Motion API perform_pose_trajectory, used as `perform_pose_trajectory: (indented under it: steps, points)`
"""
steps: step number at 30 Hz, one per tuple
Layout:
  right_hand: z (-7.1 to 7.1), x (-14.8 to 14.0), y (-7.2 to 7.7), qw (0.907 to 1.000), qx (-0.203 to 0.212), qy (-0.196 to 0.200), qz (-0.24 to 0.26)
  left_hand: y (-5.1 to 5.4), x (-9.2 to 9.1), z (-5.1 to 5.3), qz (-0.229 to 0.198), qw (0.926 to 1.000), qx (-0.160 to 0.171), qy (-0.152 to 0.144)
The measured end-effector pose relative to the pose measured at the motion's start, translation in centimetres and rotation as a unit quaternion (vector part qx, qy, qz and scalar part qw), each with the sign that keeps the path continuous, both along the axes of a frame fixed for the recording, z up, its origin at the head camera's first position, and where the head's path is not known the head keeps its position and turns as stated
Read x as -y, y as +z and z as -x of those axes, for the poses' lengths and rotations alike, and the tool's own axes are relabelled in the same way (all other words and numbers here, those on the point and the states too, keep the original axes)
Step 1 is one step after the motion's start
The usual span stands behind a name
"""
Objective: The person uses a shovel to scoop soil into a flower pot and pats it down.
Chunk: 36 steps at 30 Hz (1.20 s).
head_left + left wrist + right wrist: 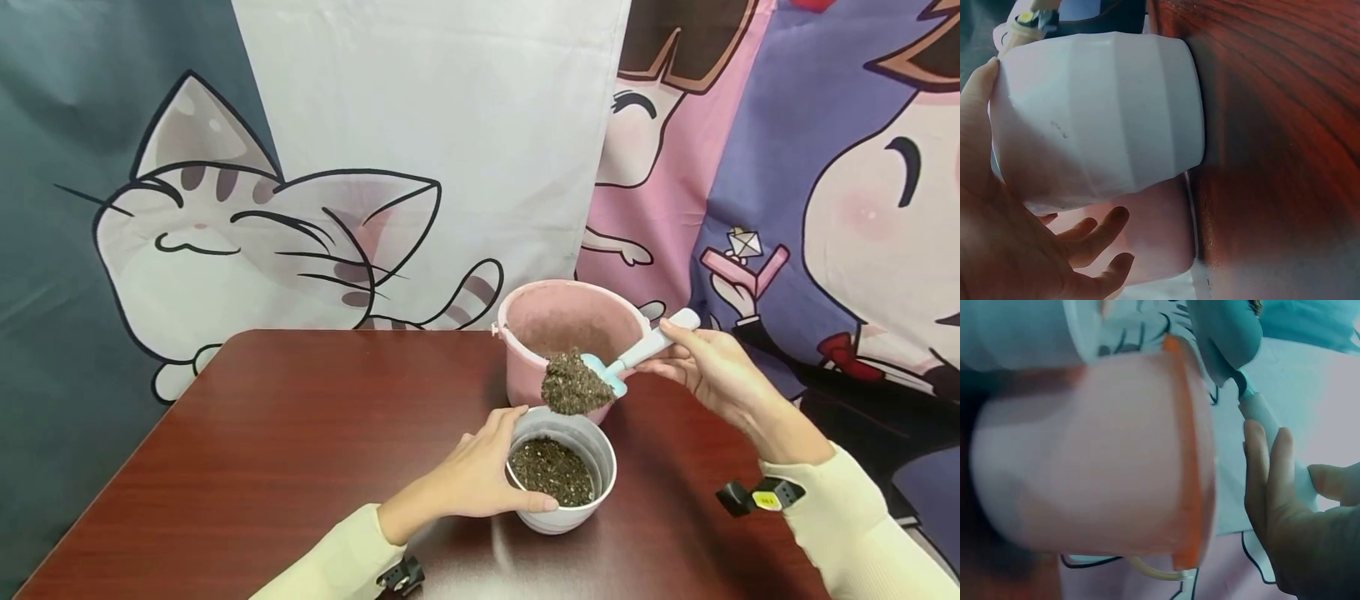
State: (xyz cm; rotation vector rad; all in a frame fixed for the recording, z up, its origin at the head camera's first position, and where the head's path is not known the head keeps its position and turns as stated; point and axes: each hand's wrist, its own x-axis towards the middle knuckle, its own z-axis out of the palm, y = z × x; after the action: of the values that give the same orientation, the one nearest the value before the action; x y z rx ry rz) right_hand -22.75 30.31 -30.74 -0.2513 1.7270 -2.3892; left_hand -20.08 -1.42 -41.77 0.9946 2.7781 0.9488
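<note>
Cartoon-printed cloth (420,100) is hanging behind a reddish-brown desk (300,433), with a striped cat (225,225) smiling at ten o'clock in the head view. On the desk, a white pot (555,521) is standing upright and holding dark soil (553,473) in its lower part. At its twelve o'clock a pink bucket (536,383) is sitting close behind; whether the two are touching, the views are not settling. Brownish residue is coating the bucket's inner wall, and a small lug (496,330) is projecting at nine o'clock on its rim. At the pot's nine o'clock the left hand (476,475) is gripping the rim, its thumb lying near seven o'clock and its fingertips reaching the far edge near eleven, the span partly open around the wall. At the pot's two o'clock the right hand (712,379) is pinching the white handle of a trowel (648,343), fingers closing on it near its end. The handle is slanting up toward two o'clock, while the pale blue blade is carrying a heaped load of soil (574,385) in the air at the pot's twelve o'clock. Pale sleeves (855,521) are covering both forearms.
</note>
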Motion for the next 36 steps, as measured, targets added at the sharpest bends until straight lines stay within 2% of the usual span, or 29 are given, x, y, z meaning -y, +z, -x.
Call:
perform_pose_trajectory:
  steps: [6, 10, 12, 14, 16, 19, 24, 27, 31, 36]
  points:
    - [-2.0, 0.4, -2.2, 0.9985, -0.017, 0.003, -0.052, -0.1, 0.0, 0.0, -0.003, 1.0, 0.007, 0.003]
    - [-2.7, 0.8, -4.0, 0.9955, -0.022, -0.009, -0.091, -0.2, 0.0, 0.0, -0.01, 0.9998, 0.016, 0.004]
    - [-3.1, 1.2, -4.7, 0.9923, -0.026, -0.026, -0.118, -0.3, 0.0, 0.0, -0.013, 0.9997, 0.02, 0.003]
    - [-3.4, 1.7, -5.3, 0.9828, -0.049, -0.051, -0.171, -0.3, 0.0, 0.0, -0.016, 0.9996, 0.023, 0.003]
    - [-3.8, 2.3, -5.6, 0.9675, -0.085, -0.075, -0.226, -0.3, 0.0, 0.0, -0.017, 0.9995, 0.025, 0.004]
    - [-4.2, 2.9, -5.6, 0.9331, -0.16, -0.107, -0.304, -0.3, 0.0, 0.0, -0.018, 0.9994, 0.027, 0.005]
    - [-4.8, 3.6, -5.0, 0.8835, -0.261, -0.14, -0.363, -0.2, -0.1, -0.1, -0.021, 0.9993, 0.03, 0.003]
    - [-4.9, 4.3, -4.7, 0.8553, -0.313, -0.14, -0.389, -0.1, 0.0, -0.2, -0.025, 0.9992, 0.032, 0.003]
    - [-5.1, 4.9, -4.0, 0.8269, -0.374, -0.134, -0.398, -0.2, 0.0, -0.1, -0.02, 0.9995, 0.026, 0.004]
    - [-5.1, 4.9, -2.6, 0.7975, -0.428, -0.158, -0.394, -0.2, -0.1, -0.2, -0.007, 0.9998, 0.018, 0.006]
